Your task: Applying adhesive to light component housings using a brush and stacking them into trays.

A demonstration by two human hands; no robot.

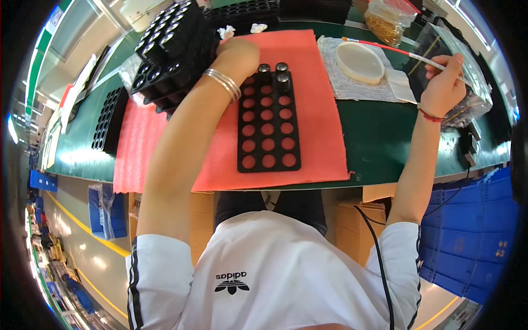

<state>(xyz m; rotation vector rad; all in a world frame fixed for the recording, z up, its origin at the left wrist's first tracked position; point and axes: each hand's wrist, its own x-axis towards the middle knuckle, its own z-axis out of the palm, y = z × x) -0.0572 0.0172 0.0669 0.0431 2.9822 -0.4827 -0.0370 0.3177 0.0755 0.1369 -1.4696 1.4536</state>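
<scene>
My right hand (444,87) is closed round the handle of a thin red-and-white brush (385,47). Its tip points left, over the far edge of a round, pale shallow dish (360,63). My left hand (240,56) reaches past the far end of a black perforated tray (254,122), beside a tall stack of black trays (184,47) holding dark cylinders; its fingers are mostly hidden. In the perforated tray, a few metal-topped black cylinders (282,81) stand in the far holes. Pink shows through the remaining visible holes.
A pink foam sheet (322,137) covers part of the green table (374,143). The dish rests on a white cloth (344,91). At right stands a clear plastic-covered box (465,71). Another black tray (108,118) lies left; a bag of yellowish bits (388,25) sits at the back.
</scene>
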